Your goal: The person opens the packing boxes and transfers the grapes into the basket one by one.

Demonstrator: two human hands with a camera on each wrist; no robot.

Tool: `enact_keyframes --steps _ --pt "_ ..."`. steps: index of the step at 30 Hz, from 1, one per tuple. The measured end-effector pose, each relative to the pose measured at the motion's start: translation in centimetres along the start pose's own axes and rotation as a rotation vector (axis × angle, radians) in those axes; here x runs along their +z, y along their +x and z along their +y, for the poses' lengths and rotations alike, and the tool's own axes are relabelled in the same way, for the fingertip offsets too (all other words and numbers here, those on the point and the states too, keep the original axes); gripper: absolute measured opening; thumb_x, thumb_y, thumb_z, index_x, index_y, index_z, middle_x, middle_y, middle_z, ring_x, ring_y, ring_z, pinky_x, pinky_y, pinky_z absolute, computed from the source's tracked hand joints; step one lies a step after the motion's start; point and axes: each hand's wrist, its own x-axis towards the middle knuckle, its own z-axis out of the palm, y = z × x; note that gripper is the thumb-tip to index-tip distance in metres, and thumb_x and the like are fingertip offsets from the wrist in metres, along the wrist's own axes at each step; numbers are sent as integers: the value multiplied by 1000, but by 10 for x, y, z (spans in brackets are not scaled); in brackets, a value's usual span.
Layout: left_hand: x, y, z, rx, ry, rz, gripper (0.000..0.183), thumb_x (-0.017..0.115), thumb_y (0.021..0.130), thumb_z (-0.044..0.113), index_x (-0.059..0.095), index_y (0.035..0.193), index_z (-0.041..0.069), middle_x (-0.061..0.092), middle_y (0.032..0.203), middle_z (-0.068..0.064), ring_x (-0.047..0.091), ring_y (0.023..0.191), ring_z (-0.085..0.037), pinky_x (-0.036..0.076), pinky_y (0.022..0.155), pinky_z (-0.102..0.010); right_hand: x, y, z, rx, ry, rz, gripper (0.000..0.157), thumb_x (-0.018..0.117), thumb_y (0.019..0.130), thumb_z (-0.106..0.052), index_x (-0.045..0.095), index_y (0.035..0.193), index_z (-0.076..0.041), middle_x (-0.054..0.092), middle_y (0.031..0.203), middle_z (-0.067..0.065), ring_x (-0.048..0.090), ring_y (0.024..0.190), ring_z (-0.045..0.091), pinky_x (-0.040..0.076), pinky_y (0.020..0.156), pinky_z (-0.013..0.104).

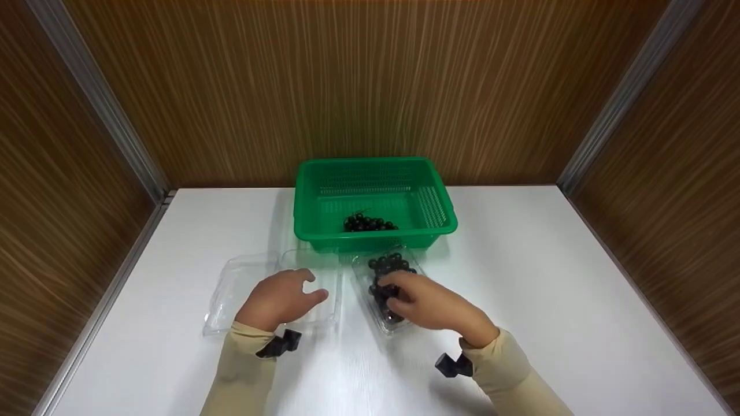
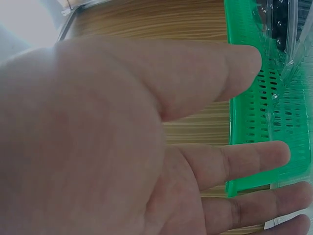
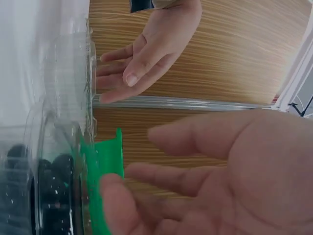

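Observation:
A clear plastic box [image 1: 372, 314] of dark grapes [image 1: 388, 263] lies at a slant on the white table. Over it, in the head view, is my right hand [image 1: 430, 303], its fingers loosely bent. The right wrist view shows that hand's thumb and fingers apart, with nothing between them and the grape-filled box beyond the fingertips. My left hand [image 1: 280, 297] hovers over an opened, empty clear plastic clamshell [image 1: 240, 277] on the left. Its thumb and fingers are spread in the left wrist view, and the palm is bare.
Behind the boxes stands a green perforated basket [image 1: 376, 235], with a bunch of dark grapes [image 1: 370, 224] near its front wall. The basket's front is close to the grape box and the clamshell. Wood-grained panels [image 1: 370, 86] enclose the white table [image 1: 520, 260] at the back and both sides.

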Motion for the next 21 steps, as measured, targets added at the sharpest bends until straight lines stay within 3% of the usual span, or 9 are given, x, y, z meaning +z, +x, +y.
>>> enact_keyframes --steps 2,4,7,12,21 --pt "0 0 1 13 -6 3 51 64 100 41 65 136 6 64 139 -15 61 127 -35 48 104 -54 -1 0 2 -16 -57 58 33 62 101 -10 64 132 -3 65 119 10 61 99 25 53 91 46" --pt "1 1 2 25 -13 2 50 65 100 41 65 137 7 66 136 -14 63 123 -34 50 102 -53 -1 -1 4 -23 -137 98 30 65 99 -10 66 129 -3 64 121 12 61 109 28 53 95 48" --pt "2 1 3 31 -17 -7 50 65 100 41 65 137 8 67 133 -12 64 121 -32 50 101 -52 1 -2 7 -27 -234 92 31 68 97 -10 69 126 -3 60 130 17 58 120 36 50 101 53" --pt "4 1 3 35 -12 -2 49 65 100 41 65 136 8 68 133 -12 64 121 -32 50 101 -52 6 -3 6 -38 -279 60 34 65 93 -7 72 126 -5 59 135 24 57 122 42 49 102 56" --pt "7 3 5 66 12 16 46 66 99 40 67 133 8 71 126 -12 66 117 -31 52 99 -51 22 4 -1 -52 -331 128 38 68 92 -13 72 130 -10 61 133 21 57 120 39 51 98 56"
